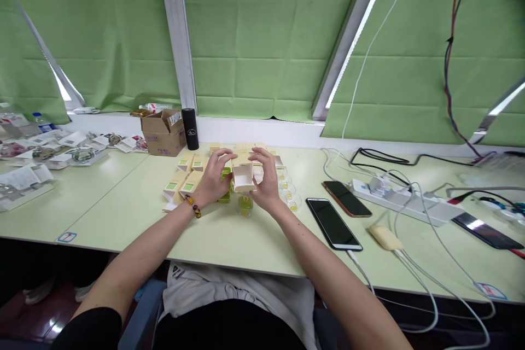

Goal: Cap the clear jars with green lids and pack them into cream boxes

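Note:
A small cream paper box (243, 178) is held just above the table between my two hands, its open white inside facing me. My left hand (211, 179) grips the box's left side, fingers curled over the top. On the right side, my right hand (266, 180) pinches it between thumb and fingers. Below the box a small clear jar with yellow-green contents (245, 205) stands on the table. Bright green pieces (224, 197) show partly behind my left hand. Several similar cream boxes (189, 181) lie to the left, and clear round containers with yellow bits (289, 194) line up at the right.
Two phones (334, 224) lie right of my right arm, near a white power strip (404, 202) and tangled cables. A cardboard carton (164, 134) and a black cylinder (190, 129) stand at the back left. White packages (65, 147) cover the far left.

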Tool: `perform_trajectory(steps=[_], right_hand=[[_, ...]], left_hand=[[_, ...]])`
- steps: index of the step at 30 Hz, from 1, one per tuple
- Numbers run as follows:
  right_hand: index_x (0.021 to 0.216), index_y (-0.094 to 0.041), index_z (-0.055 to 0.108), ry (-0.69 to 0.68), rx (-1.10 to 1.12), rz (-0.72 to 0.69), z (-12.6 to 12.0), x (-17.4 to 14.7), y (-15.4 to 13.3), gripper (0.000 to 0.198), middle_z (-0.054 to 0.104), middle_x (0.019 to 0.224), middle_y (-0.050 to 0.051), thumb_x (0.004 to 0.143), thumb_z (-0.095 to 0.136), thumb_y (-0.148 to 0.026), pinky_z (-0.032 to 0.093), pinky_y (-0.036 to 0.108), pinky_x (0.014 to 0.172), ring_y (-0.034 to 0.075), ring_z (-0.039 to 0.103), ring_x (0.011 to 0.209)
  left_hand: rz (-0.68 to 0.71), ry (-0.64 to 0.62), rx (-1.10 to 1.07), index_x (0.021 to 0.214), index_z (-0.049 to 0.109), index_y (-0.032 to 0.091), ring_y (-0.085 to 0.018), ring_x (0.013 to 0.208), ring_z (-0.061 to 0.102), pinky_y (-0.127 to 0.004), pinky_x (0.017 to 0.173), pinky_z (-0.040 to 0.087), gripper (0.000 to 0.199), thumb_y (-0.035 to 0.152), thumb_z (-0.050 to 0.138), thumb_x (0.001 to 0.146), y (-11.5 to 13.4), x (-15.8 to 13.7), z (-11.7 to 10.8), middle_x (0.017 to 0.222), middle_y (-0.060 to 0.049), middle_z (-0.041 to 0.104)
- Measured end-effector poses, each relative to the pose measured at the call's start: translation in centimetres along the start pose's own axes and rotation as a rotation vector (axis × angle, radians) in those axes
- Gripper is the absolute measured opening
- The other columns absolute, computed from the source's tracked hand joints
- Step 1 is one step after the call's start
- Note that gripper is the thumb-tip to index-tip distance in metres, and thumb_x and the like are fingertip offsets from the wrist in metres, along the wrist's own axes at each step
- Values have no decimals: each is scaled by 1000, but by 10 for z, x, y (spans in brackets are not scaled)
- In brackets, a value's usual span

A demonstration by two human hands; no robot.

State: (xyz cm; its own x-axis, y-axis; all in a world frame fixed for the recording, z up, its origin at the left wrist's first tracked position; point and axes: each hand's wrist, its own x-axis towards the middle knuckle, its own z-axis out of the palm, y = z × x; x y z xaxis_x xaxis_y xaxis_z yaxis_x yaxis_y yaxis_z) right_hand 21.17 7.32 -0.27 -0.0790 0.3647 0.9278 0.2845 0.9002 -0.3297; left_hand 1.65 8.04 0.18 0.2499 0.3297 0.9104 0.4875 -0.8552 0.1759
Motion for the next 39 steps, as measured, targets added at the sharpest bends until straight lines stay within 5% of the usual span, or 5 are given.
perform_trajectory(steps=[7,16,24,28,39], right_hand=[[128,-36,60,-59,-167,-257,-3,-7,21,35,62,138,10,99,56,-17,56,61,109,33,61,137],[147,-34,46,-118,-91,-308,-12,-17,19,48,61,153,12,102,52,-18,50,72,118,34,52,152],[157,-33,31,-37,79,-6,-3,-24,12,62,55,151,17,104,62,-32,65,55,98,30,71,121],[149,-34,38,-77,130,72,0,-25,10,46,41,159,17,107,57,-37,66,46,90,30,54,142],[129,-29,65,-113,156,330,0,-27,4,32,43,151,15,108,51,-50,65,44,83,23,67,105]], left_hand=[[184,158,197,133,58,27,-30,134,58,-54,112,56,47,12,70,91,-10,-12,-1,135,-12,56],[206,17,80,146,53,26,-30,143,60,-64,125,45,48,13,58,100,-2,-16,-3,141,-13,63],[-241,83,-295,154,41,24,-24,113,70,-42,101,62,72,40,78,95,10,-20,7,139,-16,63],[-402,76,-387,148,42,29,-15,95,69,-30,81,61,60,43,73,99,18,-20,10,151,-15,52],[-381,7,-289,134,66,26,-10,83,63,-32,82,61,35,46,55,108,18,-20,7,152,-15,45]])
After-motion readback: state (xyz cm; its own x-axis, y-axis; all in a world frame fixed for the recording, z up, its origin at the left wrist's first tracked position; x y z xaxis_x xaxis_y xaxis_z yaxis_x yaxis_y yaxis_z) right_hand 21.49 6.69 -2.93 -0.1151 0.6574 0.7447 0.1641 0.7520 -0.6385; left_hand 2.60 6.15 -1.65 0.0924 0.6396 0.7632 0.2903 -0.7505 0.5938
